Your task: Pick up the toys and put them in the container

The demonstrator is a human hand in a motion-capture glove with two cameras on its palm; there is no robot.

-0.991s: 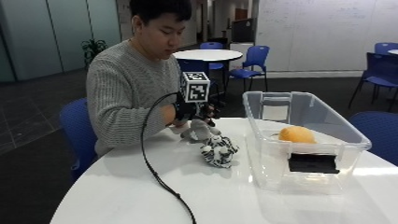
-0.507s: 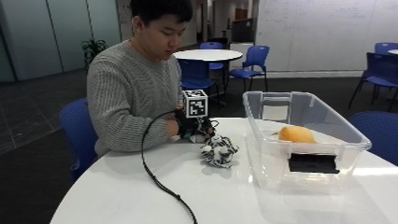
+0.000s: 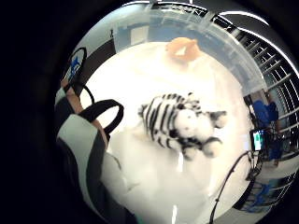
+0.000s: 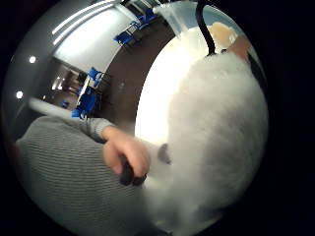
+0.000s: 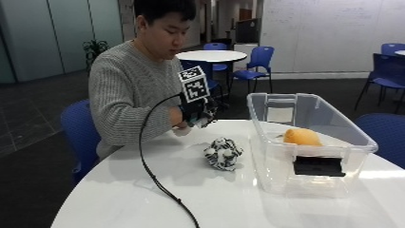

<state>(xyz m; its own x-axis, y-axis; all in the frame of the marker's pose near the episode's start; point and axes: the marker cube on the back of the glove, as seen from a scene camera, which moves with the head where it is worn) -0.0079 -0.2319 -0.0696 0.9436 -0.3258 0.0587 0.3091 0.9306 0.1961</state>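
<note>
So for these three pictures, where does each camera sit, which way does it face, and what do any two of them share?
Outside view: across the round white table, facing the seated person, whose black-gloved right hand is raised above the black-and-white striped plush toy beside the clear plastic container.
Little-finger palm view: looks down on the striped toy; glove straps show.
Thumb palm view: faces the person's grey sleeve and bare hand.
Shared: the orange toy.

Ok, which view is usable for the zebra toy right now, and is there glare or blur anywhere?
Outside view: zebra toy is clear on the table. Little-finger palm view: zebra toy sharp enough, table washed out by glare. Thumb palm view: a blurred white mass blocks most of it.
</note>
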